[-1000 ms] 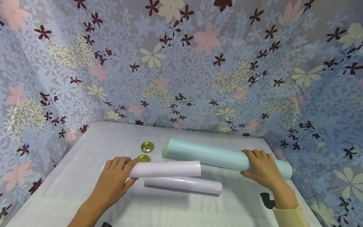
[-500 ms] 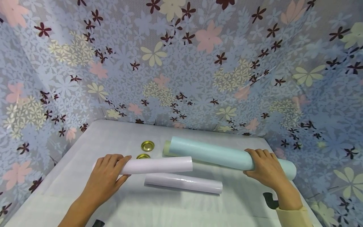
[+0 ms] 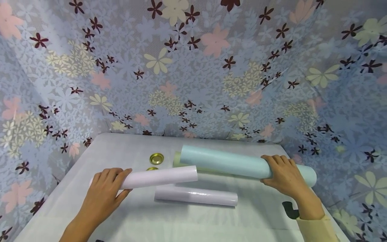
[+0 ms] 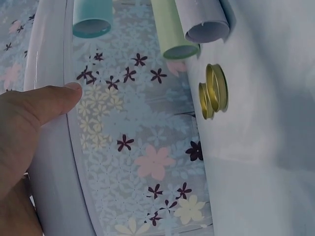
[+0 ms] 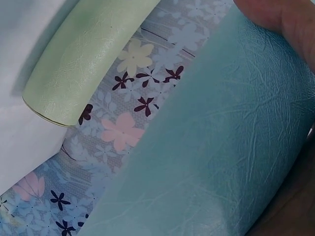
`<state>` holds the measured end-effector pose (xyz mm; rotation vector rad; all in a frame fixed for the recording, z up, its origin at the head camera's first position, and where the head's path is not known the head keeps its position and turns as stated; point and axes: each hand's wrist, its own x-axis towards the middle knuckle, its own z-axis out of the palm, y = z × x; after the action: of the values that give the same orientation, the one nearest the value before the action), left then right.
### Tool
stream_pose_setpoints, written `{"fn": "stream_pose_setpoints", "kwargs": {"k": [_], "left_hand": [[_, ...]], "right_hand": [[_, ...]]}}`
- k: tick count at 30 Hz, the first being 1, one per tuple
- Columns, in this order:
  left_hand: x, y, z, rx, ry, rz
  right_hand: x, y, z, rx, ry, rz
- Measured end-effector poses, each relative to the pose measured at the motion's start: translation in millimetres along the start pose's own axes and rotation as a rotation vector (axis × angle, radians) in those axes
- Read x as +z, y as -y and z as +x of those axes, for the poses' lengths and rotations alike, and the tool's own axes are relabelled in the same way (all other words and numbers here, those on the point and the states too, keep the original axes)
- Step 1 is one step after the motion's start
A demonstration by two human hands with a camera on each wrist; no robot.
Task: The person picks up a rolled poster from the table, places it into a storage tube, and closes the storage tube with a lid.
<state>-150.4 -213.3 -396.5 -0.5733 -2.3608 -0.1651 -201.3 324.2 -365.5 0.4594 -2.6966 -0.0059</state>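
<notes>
My left hand (image 3: 104, 191) grips a glossy white tube (image 3: 160, 176), held above the table and tilted slightly up at its right end. In the left wrist view the thumb lies along this white tube (image 4: 51, 147). My right hand (image 3: 284, 174) is wrapped round a light blue tube (image 3: 223, 161) near its right part. The right wrist view shows the blue tube's (image 5: 206, 128) creased, leathery surface. Behind and partly hidden by it lies a pale green tube (image 5: 88, 64) on the table. A second white tube (image 3: 196, 196) rests on the table between my hands.
Two round gold lids (image 3: 157, 158) lie on the white-covered table (image 3: 121, 148), left of the green tube; the nearer is partly covered by the held white tube in the head view. A floral curtain (image 3: 187, 84) encloses the table's back and sides.
My left hand has moved left, carrying the white tube away from over the lying one. My right hand has shifted slightly right and up with the blue tube, showing more of the green one.
</notes>
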Motion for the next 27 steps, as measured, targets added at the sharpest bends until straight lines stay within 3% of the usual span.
{"fn": "stream_pose_setpoints", "kwargs": {"k": [14, 27], "left_hand": [[-8.5, 13.8, -7.2, -0.021, -0.044, 0.005], [-14.7, 19.6, -8.0, -0.031, -0.057, 0.017]], "right_hand": [[-1.0, -1.2, 4.1, -0.030, -0.040, -0.001], [-5.3, -3.2, 4.0, -0.009, -0.011, -0.004]]}}
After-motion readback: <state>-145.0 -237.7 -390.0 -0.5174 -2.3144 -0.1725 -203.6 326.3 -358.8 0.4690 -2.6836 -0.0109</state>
